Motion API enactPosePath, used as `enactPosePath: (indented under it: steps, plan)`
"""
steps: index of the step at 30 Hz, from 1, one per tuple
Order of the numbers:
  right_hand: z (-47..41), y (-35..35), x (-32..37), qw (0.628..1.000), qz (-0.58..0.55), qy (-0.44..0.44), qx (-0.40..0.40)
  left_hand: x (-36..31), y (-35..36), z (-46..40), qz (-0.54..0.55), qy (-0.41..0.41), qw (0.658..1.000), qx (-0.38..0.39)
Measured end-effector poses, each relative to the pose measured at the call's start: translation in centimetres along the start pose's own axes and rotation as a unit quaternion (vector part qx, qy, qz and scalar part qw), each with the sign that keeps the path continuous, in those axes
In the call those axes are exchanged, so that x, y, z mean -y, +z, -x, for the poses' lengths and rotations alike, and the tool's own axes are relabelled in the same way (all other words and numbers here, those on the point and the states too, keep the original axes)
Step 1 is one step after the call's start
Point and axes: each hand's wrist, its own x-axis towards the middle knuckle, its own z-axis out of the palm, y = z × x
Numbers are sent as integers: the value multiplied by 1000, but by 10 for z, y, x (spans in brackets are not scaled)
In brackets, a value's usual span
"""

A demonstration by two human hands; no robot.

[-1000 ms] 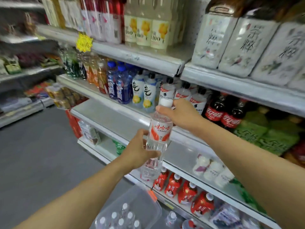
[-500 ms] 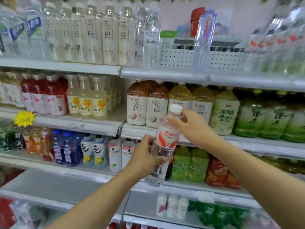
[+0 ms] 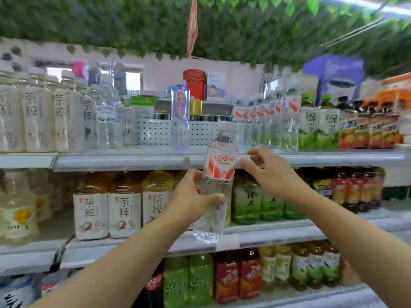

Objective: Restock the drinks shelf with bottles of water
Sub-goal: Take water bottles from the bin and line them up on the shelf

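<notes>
- Left hand [image 3: 193,196] grips the bottle [image 3: 216,185] round its clear middle, fingers curled; the bottle is nearly upright, held before the top shelf [image 3: 133,160] edge
- Right hand [image 3: 271,172] holds nothing, fingers loosely spread just beside the label
- Water row [image 3: 266,123] stands upper right

Water bottle [image 3: 219,174] before top shelf [image 3: 133,160], between hands.
</notes>
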Motion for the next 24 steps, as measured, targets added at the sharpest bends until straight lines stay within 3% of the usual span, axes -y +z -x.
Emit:
enactPosePath:
  steps: [13,24]
  plan:
    - [-99,-52,-110,996,90,10,-10,-106,77,-129,33,83,996,-31]
    - [-152,-36,-161,985,141,-97,32,-116,119,-249,27,74,991,-108]
